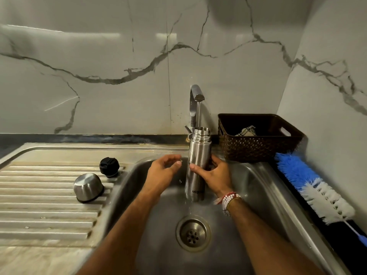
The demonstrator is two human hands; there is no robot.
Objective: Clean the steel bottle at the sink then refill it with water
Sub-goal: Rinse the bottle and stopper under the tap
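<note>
We hold the brushed-steel cylindrical bottle upright, open mouth under the chrome tap, so the thin stream drops straight in. Right hand: grip clamped round the mid-body to steady it. Left hand, below-left of the tap: fingers loosely apart, holding nothing. Steel dome cup and black round stopper sit well left of the tap, likely to stay clear of splash. Rinse or refill, we can't tell.

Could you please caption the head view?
Right hand holds the open steel bottle under the running tap; left hand hovers.
</note>
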